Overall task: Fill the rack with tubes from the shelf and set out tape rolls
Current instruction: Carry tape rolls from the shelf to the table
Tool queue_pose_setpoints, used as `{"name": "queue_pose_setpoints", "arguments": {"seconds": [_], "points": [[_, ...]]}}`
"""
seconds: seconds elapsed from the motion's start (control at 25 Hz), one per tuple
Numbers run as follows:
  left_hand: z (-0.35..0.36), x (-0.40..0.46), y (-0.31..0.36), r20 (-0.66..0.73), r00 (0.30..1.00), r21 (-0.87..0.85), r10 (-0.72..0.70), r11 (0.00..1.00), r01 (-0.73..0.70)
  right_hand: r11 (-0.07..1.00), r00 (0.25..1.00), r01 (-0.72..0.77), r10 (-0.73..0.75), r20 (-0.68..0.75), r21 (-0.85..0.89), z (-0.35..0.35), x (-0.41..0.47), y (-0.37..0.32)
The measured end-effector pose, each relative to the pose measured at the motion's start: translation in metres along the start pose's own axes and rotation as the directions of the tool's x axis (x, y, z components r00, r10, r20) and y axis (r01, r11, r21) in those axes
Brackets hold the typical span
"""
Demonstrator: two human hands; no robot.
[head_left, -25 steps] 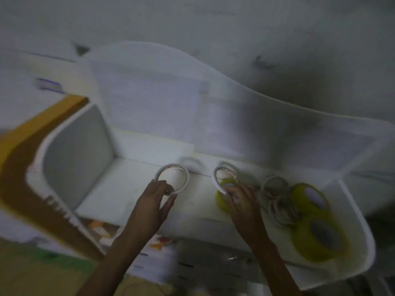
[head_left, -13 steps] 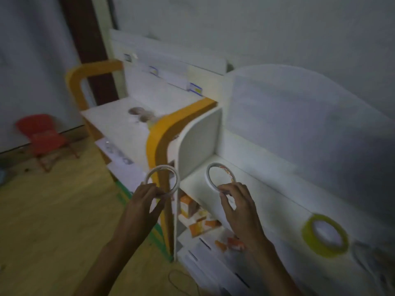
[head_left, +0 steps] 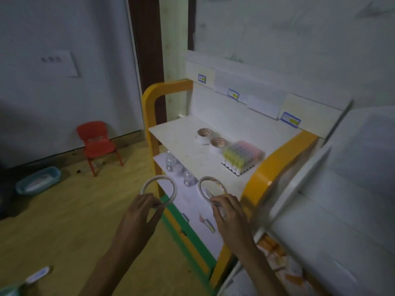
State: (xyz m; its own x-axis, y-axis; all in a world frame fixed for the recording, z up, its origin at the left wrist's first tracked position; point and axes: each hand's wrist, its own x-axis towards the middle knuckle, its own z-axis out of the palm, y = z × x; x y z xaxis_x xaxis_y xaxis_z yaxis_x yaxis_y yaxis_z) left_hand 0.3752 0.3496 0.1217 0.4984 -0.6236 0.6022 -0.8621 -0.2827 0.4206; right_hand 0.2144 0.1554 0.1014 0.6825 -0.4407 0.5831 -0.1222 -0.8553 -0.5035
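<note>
My left hand (head_left: pixel 141 212) grips a thin white tape roll (head_left: pixel 147 184) by its lower rim, held upright over the floor left of the shelf. My right hand (head_left: pixel 229 212) grips a second white tape roll (head_left: pixel 202 189) the same way, in front of the orange-framed shelf (head_left: pixel 275 165). On the shelf's top board (head_left: pixel 181 133) stands a rack of tubes (head_left: pixel 242 155) with yellow and pink caps. Two brown-topped tape rolls (head_left: pixel 205 134) (head_left: pixel 218 144) lie beside the rack, to its left.
A white shelf unit (head_left: pixel 320 189) stands at the right. Clear rounded containers (head_left: pixel 177 169) sit on the lower board. A red chair (head_left: pixel 96 142) and a blue tray (head_left: pixel 38 181) are on the wooden floor by the wall at left.
The view has swung left from the white shelf with yellow tape rolls to the orange-framed shelf. Both hands have carried their white tape rolls along with it.
</note>
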Motion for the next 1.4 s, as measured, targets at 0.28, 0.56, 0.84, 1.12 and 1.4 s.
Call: {"name": "queue_pose_setpoints", "arguments": {"seconds": [0.28,0.56,0.84,1.12,1.4], "points": [[0.019,0.071,-0.094,0.099,0.994,-0.109,0.035,0.994,-0.024,0.983,0.986,-0.168,0.168,-0.006,-0.071,0.068,0.069,0.009],[0.098,0.163,-0.155,0.152,0.979,-0.222,0.134,0.97,-0.098,0.942,0.945,-0.319,0.309,-0.104,-0.1,0.116,0.135,0.07],[0.196,0.275,-0.2,0.266,0.932,-0.274,0.247,0.946,-0.172,0.886,0.884,-0.434,0.385,-0.265,-0.162,0.148,0.205,0.139],[0.27,0.345,-0.207,0.391,0.852,-0.339,0.349,0.915,-0.219,0.782,0.857,-0.493,0.361,-0.368,-0.382,0.174,0.237,0.165],[0.316,0.382,-0.216,0.419,0.769,-0.431,0.483,0.851,-0.3,0.642,0.77,-0.632,0.46,-0.442,-0.433,0.203,0.251,0.178]]}}
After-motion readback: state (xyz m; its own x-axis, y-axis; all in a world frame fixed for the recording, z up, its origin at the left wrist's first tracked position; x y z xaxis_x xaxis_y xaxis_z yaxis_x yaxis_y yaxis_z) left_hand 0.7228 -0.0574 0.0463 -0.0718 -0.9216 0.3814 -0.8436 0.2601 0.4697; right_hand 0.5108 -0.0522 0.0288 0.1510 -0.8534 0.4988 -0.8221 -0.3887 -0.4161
